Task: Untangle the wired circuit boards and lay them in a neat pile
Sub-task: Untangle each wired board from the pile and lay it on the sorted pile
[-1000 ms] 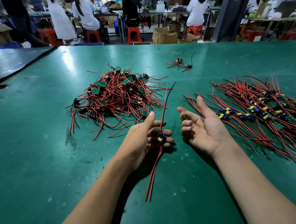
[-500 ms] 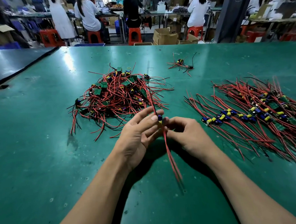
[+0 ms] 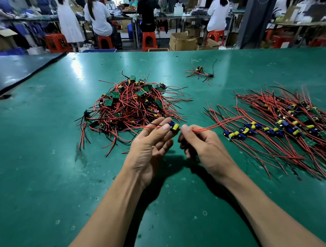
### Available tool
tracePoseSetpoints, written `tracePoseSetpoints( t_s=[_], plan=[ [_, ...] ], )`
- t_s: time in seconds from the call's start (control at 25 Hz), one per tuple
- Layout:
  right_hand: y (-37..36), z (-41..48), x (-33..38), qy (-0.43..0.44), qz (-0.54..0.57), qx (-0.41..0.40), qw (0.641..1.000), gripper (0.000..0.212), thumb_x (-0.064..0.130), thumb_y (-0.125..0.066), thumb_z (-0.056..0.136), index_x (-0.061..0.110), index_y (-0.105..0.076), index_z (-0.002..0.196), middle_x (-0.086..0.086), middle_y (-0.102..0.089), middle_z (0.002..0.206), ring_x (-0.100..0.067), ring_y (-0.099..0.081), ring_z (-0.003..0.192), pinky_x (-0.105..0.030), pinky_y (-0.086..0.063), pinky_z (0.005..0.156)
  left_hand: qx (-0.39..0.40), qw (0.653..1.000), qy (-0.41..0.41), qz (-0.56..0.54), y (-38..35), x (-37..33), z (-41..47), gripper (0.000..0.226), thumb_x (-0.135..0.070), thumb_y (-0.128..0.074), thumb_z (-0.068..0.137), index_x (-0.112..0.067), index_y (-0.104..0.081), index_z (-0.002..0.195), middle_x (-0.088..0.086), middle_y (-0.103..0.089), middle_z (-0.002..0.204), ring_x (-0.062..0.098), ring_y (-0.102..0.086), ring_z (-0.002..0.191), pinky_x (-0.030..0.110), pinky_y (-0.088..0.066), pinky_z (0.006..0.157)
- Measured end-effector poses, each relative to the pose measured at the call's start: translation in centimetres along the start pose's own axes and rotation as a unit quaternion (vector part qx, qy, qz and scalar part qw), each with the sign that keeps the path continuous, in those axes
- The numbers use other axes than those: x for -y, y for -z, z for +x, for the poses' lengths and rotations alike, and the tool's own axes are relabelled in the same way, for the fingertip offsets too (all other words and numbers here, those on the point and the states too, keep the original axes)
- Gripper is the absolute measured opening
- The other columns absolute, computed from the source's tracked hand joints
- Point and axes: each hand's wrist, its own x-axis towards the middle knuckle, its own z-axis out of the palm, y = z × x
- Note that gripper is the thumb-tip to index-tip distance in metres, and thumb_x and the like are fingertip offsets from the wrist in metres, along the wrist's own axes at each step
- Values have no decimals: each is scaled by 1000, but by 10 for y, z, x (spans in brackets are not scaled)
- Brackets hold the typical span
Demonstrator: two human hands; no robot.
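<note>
A small circuit board (image 3: 173,126) with a yellow and a blue capacitor is held above the green table between both hands. My left hand (image 3: 150,149) pinches the board with thumb and fingertips. My right hand (image 3: 201,145) pinches the board's red wires just right of it, and they stretch out level to the right. A tangled heap of boards and red wires (image 3: 132,108) lies beyond my left hand. The laid-out pile of boards (image 3: 284,127), wires running roughly parallel, lies to the right.
A small separate clump of wired boards (image 3: 200,72) lies further back on the green table (image 3: 46,168). A dark table (image 3: 12,71) adjoins at the far left. People sit on red stools at benches behind, with cardboard boxes on the floor.
The hands came together around the board. Its wires, which hung down toward me, now stretch sideways to the right, with my right hand pinching them.
</note>
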Motion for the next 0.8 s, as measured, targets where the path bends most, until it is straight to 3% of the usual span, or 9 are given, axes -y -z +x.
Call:
tracePoseSetpoints(
  t_s=[0.16,0.28,0.36,0.48,0.56,0.64,0.72,0.8],
  plan=[
    [3,3,8,-70,163,-31,984,33,26,-58,96,20,-65,65,1,-53,61,-11,-43,48,-21,-33,48,67,994,45,-75,0,-1,-3,44,6,-61,73,-7,-62,115,3,-74,111,18,-73,94,26,-59,72],
    [11,0,14,-121,244,28,962,19,34,-66,79,18,-65,69,2,-54,63,-9,-44,49,-26,-27,55,72,990,86,-90,2,-1,-4,34,0,-62,73,-7,-65,107,9,-75,94,17,-74,76,27,-59,64],
    [14,-2,14,-132,217,69,965,15,33,-70,76,21,-67,68,4,-56,63,-7,-45,53,-25,-31,55,74,987,136,-39,1,-2,-7,20,-20,-66,78,-8,-69,94,7,-70,76,14,-67,56,25,-57,54],
    [14,-3,10,-140,162,113,970,19,38,-71,72,22,-66,63,3,-54,65,-10,-43,59,-27,-31,59,113,976,178,57,-1,-3,-9,34,-45,-63,79,-14,-74,72,2,-66,67,12,-61,47,23,-54,47],
    [12,0,7,-144,144,96,974,19,38,-71,77,21,-67,69,-6,-55,70,-17,-41,61,-33,-29,61,124,973,173,84,-1,-1,-10,31,-43,-65,77,-14,-74,70,3,-67,68,13,-63,50,24,-55,50],
    [10,1,3,-138,112,50,983,20,32,-68,88,16,-67,77,-15,-54,74,-24,-46,63,-34,-39,64,107,980,142,93,0,3,-10,20,-32,-71,73,-13,-73,82,7,-70,75,16,-67,57,26,-57,55],
    [8,3,-1,-106,33,4,994,24,26,-65,95,13,-63,75,-14,-47,70,-26,-42,66,-40,-40,67,89,984,109,113,1,7,-7,29,-23,-74,71,-10,-66,95,11,-72,80,20,-70,61,28,-58,58],
    [9,4,-2,-70,-10,-19,997,29,22,-65,95,15,-60,67,-8,-43,63,-18,-40,58,-29,-40,57,74,985,87,126,1,9,-6,40,-20,-76,69,-6,-62,104,13,-73,80,23,-71,62,28,-59,59]
  ],
)
